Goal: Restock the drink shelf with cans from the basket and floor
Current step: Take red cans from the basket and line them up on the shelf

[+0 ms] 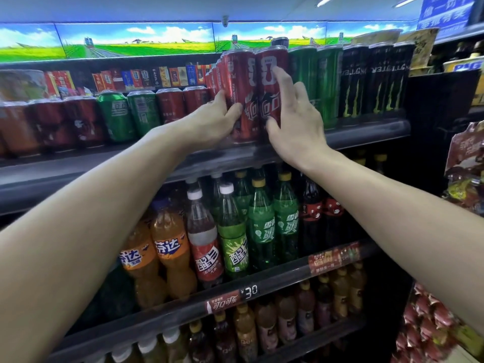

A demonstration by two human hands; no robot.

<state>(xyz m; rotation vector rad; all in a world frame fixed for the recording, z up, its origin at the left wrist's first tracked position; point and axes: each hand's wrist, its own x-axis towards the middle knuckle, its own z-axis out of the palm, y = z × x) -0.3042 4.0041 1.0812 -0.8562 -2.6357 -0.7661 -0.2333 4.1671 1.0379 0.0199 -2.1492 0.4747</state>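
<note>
On the top shelf [366, 132], just left of the green cans [315, 85], two tall red cans [258, 95] are steadied, the left hand [217, 119] curled around one, the right hand [296, 119] spread flat against the other; both should be pushed back evenly, kept upright.

- Two hands [262, 119]
- Two tall red cans [242, 74] in front
- Three black cans [374, 79]
- Two orange bottles [157, 258]
- Two short green cans [128, 113]
</note>
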